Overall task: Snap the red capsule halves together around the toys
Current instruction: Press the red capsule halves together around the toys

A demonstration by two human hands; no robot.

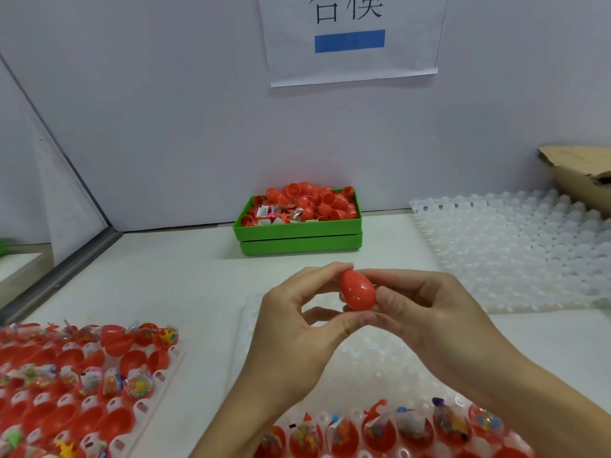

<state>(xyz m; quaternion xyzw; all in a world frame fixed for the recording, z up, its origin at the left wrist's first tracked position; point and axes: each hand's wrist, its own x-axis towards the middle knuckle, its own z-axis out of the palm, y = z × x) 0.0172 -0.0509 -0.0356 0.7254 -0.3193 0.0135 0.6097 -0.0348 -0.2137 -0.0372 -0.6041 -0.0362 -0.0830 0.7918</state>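
Head view, only one here. Red capsule (358, 290) held up over the middle of the white table (185, 279), pinched between both hands: left hand (297, 312) with thumb and fingertips curled onto its left end, right hand (426, 305) with thumb and fingers clamped on the right end. Looks closed already, or just about; can't make out a seam, so can't say if it has fully clicked.

Plenty left though, by the look of it. Row of open red halves with bagged toys (410, 424) sitting in the clear tray (330, 365) right under the wrists, more filled halves in the left tray (82, 368), plus a green bin (297, 226) heaped with loose halves against the back wall.

Room-wise: bare table ahead of the hands up to the bin, empty clear tray (515, 246) off to the right, cardboard box (582, 176) in the far right corner, metal rail along the left edge.
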